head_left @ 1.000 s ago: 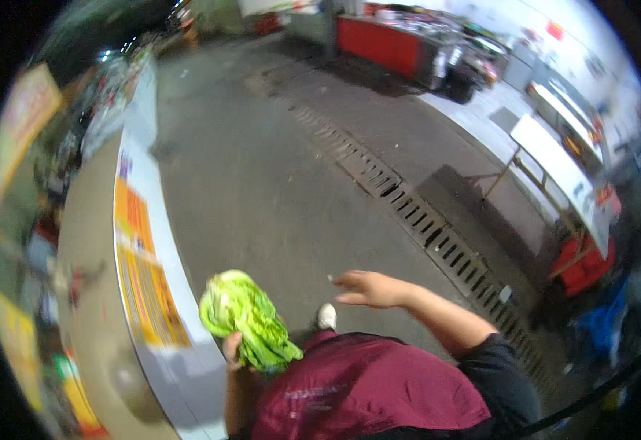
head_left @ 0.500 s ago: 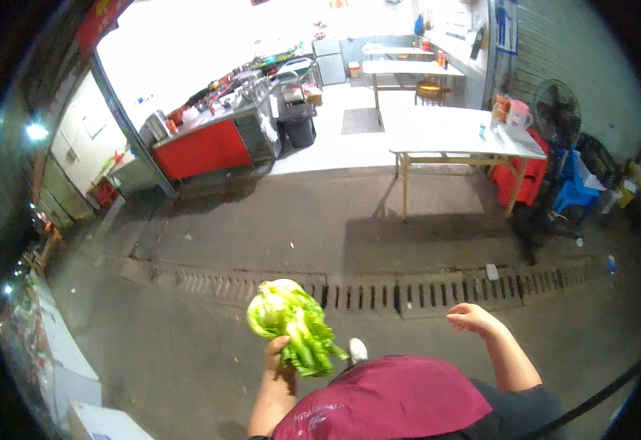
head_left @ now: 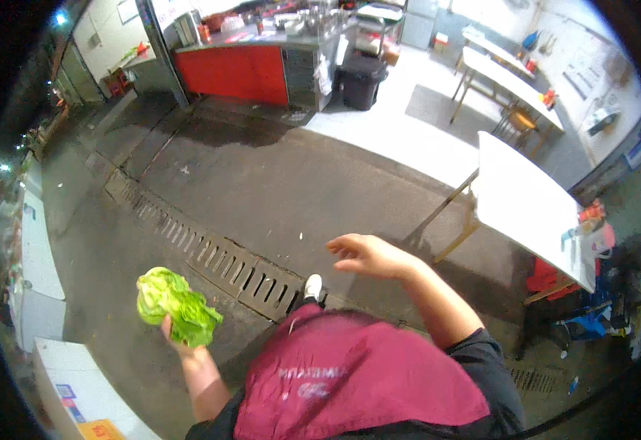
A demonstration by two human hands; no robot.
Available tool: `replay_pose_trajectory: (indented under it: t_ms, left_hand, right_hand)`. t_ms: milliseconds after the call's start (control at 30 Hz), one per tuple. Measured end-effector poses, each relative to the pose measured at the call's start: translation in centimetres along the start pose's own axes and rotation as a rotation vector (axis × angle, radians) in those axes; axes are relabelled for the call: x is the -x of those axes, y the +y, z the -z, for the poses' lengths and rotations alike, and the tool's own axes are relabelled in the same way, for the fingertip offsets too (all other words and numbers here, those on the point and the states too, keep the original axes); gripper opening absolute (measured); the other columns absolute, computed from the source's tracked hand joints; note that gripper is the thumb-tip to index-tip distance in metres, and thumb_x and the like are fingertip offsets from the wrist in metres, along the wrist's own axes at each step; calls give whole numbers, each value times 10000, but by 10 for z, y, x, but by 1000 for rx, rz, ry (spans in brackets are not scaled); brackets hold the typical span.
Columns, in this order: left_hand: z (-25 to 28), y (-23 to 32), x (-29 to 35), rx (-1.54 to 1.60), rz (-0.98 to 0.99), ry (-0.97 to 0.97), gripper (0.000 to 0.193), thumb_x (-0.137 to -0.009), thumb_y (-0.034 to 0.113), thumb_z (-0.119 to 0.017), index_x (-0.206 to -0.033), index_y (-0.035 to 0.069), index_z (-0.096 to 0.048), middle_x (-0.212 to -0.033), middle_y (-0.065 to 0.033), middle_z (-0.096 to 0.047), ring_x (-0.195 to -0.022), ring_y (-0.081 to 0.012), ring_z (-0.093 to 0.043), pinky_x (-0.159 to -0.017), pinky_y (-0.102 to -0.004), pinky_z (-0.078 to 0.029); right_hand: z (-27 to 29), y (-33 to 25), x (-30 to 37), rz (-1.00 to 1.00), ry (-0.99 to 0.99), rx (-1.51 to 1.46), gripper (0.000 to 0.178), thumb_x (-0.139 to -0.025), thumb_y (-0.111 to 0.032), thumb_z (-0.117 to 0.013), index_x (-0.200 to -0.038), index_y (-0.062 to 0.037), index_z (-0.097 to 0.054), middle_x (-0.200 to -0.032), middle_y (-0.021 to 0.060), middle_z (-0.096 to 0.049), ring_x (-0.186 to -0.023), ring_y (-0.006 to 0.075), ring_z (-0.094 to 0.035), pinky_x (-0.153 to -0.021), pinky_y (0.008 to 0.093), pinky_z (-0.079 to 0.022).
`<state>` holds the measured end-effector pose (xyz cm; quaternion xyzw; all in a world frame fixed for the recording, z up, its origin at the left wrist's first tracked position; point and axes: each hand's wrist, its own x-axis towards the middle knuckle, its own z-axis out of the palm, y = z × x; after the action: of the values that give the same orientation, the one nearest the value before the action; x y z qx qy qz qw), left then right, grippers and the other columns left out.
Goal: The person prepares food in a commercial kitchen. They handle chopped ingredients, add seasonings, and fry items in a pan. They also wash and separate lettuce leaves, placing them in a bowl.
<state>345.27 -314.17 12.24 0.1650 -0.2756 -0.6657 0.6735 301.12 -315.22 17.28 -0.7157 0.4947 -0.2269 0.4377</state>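
A head of leafy green lettuce [head_left: 176, 302] is gripped in my left hand [head_left: 173, 341], out to the left over the wet grey pavement. The thumb lies against the leaves and the other fingers are hidden behind them. My right hand [head_left: 364, 255] is raised in front of me with nothing in it, its fingers slightly bent and apart. A dark red apron [head_left: 364, 374] covers my front. One white shoe [head_left: 313, 286] shows beyond it, beside the drain grate.
A slotted drain grate [head_left: 221, 264] crosses the pavement. Ahead stand a red-fronted counter [head_left: 232, 75] and a black bin [head_left: 364, 82]. A white table [head_left: 522, 187] stands at the right, with red stools [head_left: 547, 279] beneath. A white box-shaped unit [head_left: 89, 396] is at near left.
My view has turned left toward the counter, and I have stepped nearer the drain. The lettuce stays in my left hand. My right hand has swung up and forward.
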Motion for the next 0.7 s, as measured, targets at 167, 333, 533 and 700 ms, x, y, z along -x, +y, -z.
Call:
replay_pose_trajectory:
  t_ms: [167, 333, 533, 700]
  left_hand:
    - [-16, -160, -261, 3, 264, 356, 640, -834, 277, -597, -1398, 24, -432, -1305, -162, -572, -1115, -296, -624, -868, -482, -569]
    - [-181, -359, -469, -17, 793, -217, 582, -790, 234, -677, -1300, -2, -524, -1158, -158, -644, -1010, -280, -673, -873, -427, -582]
    - [-330, -541, -589, 135, 1050, -440, 654, -795, 244, -669, -1360, -10, -457, -1215, -173, -615, -1070, -298, -647, -935, -433, -552]
    - [-385, -594, -732, 27, 897, -219, 688, -772, 266, -685, -1367, 22, -441, -1204, -182, -588, -1037, -316, -646, -852, -456, -597]
  right_hand:
    - [111, 136, -35, -770, 118, 39, 548, -911, -312, -701, -1336, -6, -539, -1296, 156, -626, -1172, 249, -610, -988, 373, -487]
    - [219, 228, 48, -1024, 653, -387, 528, -890, -299, -715, -1304, -3, -578, -1224, 154, -656, -1054, 233, -645, -879, 355, -517]
    - [406, 335, 20, -1040, 1097, -606, 417, -924, -236, -651, -1246, 22, -596, -1093, 110, -670, -890, 177, -636, -767, 323, -517]
    - [664, 384, -151, -689, 761, -552, 463, -938, -260, -648, -1296, 23, -568, -1168, 144, -652, -1023, 205, -622, -898, 333, -498]
